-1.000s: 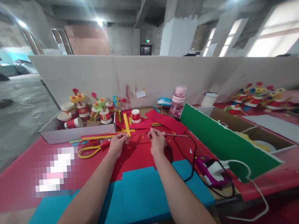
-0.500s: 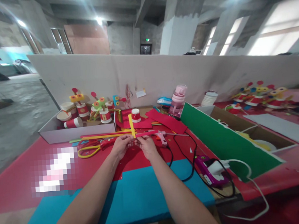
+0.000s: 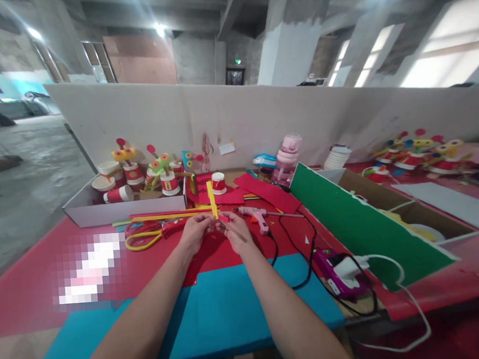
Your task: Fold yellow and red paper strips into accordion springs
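My left hand (image 3: pixel 196 234) is closed in a pinch at the lower end of a yellow paper strip (image 3: pixel 212 198), which sticks up away from me. A red paper strip (image 3: pixel 224 219) meets it there at an angle, and my right hand (image 3: pixel 235 233) pinches this one between thumb and fingers. The fingertips of both hands almost meet around the joint, and part of the red strip is hidden by the right hand. Just beyond my right hand lies a pink glue gun (image 3: pixel 258 217). Scissors with yellow-red handles (image 3: pixel 143 241) lie left of my left hand.
A white box (image 3: pixel 127 212) of paper-cup figures stands at the back left. One red-and-white paper cup (image 3: pixel 218 184) is beyond my hands. On the right are a green-sided box (image 3: pixel 357 226) and a purple power strip (image 3: pixel 340 276) with cables. Blue sheet (image 3: pixel 228 311) covers the front.
The red strip, which stretched out to the right past my right hand, is now brought in toward the joint, with only a short piece showing. The yellow strip stays upright.
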A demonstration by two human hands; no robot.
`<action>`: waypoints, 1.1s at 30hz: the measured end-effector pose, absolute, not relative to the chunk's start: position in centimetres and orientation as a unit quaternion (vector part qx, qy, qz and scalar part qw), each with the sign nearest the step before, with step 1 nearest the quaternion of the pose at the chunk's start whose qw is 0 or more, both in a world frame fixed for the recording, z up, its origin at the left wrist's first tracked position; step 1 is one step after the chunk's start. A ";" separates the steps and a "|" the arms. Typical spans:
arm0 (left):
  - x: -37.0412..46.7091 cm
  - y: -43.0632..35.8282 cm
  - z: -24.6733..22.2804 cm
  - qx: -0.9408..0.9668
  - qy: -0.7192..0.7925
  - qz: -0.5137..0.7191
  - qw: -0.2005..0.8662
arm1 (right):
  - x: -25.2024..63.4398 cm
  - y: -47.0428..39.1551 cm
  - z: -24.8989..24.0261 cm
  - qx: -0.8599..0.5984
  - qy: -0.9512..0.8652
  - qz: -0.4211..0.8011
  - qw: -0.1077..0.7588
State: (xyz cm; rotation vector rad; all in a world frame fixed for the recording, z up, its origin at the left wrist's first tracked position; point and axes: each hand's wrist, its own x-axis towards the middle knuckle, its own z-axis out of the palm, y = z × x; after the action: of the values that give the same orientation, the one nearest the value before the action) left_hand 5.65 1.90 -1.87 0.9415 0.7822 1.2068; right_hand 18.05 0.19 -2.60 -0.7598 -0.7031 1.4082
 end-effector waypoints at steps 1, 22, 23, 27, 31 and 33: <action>5.7 1.9 -1.9 0.415 0.346 0.532 0.652 | 18.0 0.2 -2.5 -0.333 -0.311 0.617 0.641; 5.8 1.9 -2.1 0.413 0.358 0.533 0.647 | 17.4 0.3 -2.8 -0.378 -0.319 0.573 0.653; 5.8 1.8 -2.2 0.412 0.357 0.532 0.648 | 17.4 0.3 -2.9 -0.378 -0.320 0.571 0.655; 5.9 1.9 -2.3 0.413 0.356 0.534 0.646 | 17.4 0.3 -3.1 -0.384 -0.322 0.560 0.661; 5.8 2.0 -2.6 0.413 0.355 0.537 0.645 | 17.4 0.5 -3.3 -0.385 -0.324 0.553 0.664; 5.8 2.0 -2.6 0.414 0.351 0.536 0.647 | 17.4 0.5 -3.3 -0.389 -0.325 0.548 0.666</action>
State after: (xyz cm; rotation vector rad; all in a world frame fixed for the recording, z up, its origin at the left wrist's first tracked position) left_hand 5.77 1.99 -2.61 0.9406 0.7979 1.2189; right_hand 17.44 0.49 -3.31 -0.8781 -0.7340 1.2362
